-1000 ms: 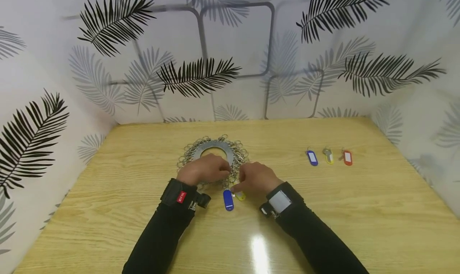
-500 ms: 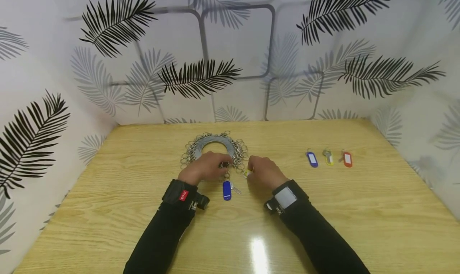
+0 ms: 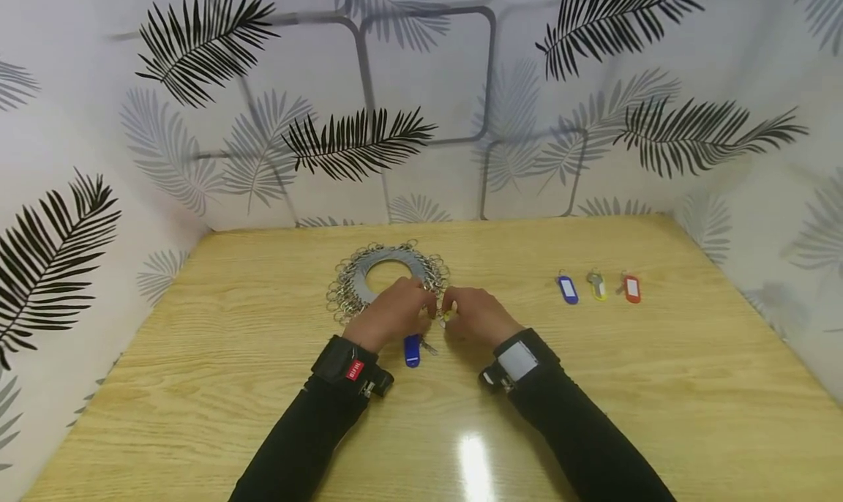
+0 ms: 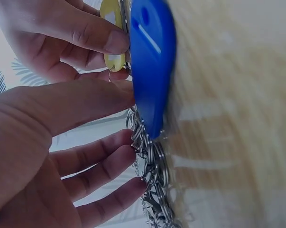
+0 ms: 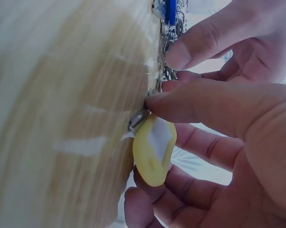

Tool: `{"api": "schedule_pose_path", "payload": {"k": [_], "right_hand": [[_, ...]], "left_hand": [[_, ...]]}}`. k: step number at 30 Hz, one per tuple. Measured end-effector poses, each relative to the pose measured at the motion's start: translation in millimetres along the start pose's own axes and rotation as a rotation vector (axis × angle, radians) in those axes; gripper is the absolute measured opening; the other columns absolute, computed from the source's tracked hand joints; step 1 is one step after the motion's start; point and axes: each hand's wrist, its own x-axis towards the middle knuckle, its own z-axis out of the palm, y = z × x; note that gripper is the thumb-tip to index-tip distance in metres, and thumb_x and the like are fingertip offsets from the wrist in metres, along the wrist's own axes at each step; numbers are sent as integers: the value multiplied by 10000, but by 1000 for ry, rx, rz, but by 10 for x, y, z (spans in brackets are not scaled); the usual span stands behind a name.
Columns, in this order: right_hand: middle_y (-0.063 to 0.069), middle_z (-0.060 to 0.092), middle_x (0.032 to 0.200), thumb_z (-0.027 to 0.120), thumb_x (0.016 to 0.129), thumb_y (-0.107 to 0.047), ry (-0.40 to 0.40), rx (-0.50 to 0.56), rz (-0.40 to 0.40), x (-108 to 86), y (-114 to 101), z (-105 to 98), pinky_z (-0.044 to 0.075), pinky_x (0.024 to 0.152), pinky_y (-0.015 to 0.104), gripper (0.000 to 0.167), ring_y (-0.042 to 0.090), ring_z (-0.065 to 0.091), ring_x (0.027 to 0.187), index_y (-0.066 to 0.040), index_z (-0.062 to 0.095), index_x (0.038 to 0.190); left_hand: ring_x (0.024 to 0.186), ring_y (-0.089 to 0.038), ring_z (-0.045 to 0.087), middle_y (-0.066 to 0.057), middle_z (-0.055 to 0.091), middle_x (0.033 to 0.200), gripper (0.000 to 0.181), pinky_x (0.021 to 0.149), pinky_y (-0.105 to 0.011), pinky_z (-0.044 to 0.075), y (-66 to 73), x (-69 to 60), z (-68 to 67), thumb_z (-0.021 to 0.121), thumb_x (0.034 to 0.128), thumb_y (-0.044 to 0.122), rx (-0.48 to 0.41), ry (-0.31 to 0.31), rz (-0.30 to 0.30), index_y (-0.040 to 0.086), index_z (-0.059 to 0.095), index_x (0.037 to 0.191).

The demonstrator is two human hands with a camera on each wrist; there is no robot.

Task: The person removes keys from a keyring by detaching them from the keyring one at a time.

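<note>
A flat metal ring lies on the table with many small clasps and split rings around its edge. My left hand is at its lower right edge, thumb and fingertips pinching among the clasps; the exact piece is hidden. A blue tag and a key lie just below that hand. My right hand, close beside it, holds a yellow tag, its thumb at the small metal ring at the tag's end. In the left wrist view the blue tag partly covers the fingertips.
On the right of the wooden table lie three more tags in a row: blue, yellow with a key, and red. Behind the table stands a wall with a leaf pattern.
The right hand has moved up with the yellow tag, away from the blue tag. The left hand has shifted right along the ring's edge and now partly covers the blue tag and key.
</note>
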Motion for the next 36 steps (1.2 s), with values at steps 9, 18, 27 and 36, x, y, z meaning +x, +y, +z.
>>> {"api": "schedule_pose_path", "payload": {"k": [9,18,27,36], "right_hand": [[-13,549,659,643,752,-21,-5,-13,-50,15,-32,25,372,517,270,220,145,502,534,-87,622,961],[-56,582,618,636,805,-65,83,23,-145,16,-6,44,405,555,262,71,110,510,554,-120,680,808],[5,634,844,611,893,-139,158,162,-125,30,10,-22,440,664,312,67,166,536,731,-107,643,843],[11,601,845,592,916,-130,162,266,-102,32,17,-49,420,655,314,49,177,521,757,-104,614,880]], "left_hand": [[704,-154,413,16,442,722,216,633,-277,368,6,12,-16,645,818,44,27,30,48,156,600,639],[581,-101,445,61,468,604,207,561,-248,352,-21,55,1,591,804,17,-135,54,26,144,544,648],[641,-127,506,33,556,710,114,598,-270,411,-50,23,-35,621,838,47,-298,77,6,131,563,788],[805,-106,574,34,603,874,170,700,-270,465,-148,1,-57,694,843,109,-393,68,45,104,579,967]]}}
